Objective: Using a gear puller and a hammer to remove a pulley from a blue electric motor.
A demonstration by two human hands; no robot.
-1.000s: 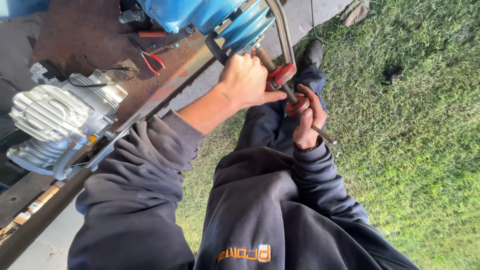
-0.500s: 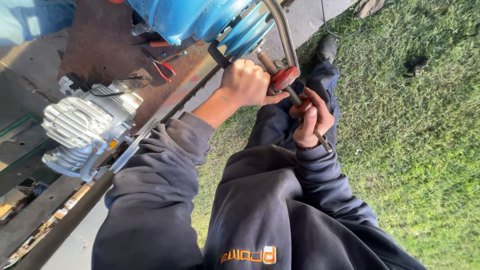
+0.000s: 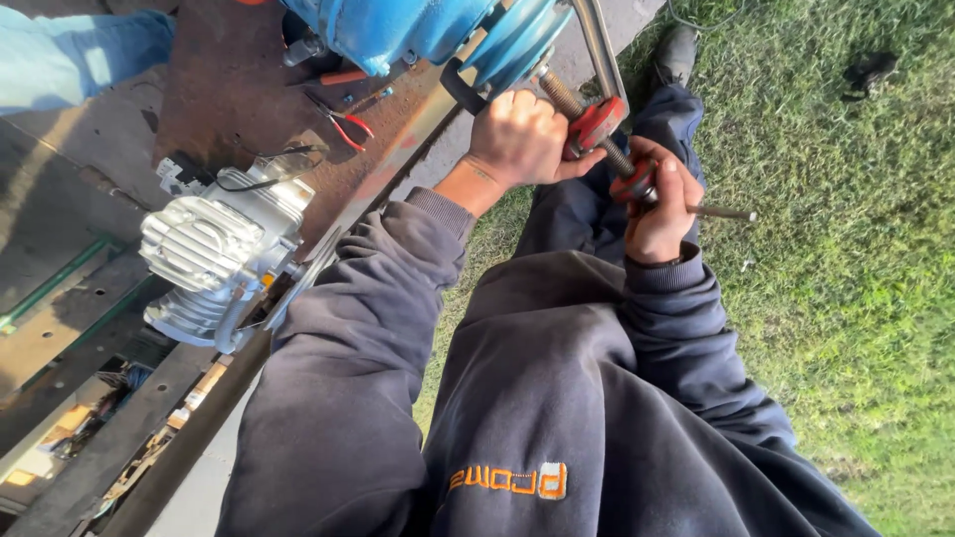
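Head view: left hand (image 3: 517, 139) fisted, knuckles up, wrapped around the red body of a screw clamp (image 3: 595, 121) where it bites the edge of the rusty worktop (image 3: 229, 99); forearm runs back down-left in a dark sleeve, elbow bent. Right hand (image 3: 657, 204) just beside it, fingers curled tight around the clamp's red handle end, with the thin turning bar (image 3: 721, 212) sticking out past the fingers toward the grass (image 3: 856, 249). Clamp's threaded screw spans between both hands. Blue pulley part (image 3: 507, 40) directly above the left hand. Further left of that hand: red-handled pliers (image 3: 343, 119), and a finned silver cylinder head (image 3: 214, 259) beside the left elbow.
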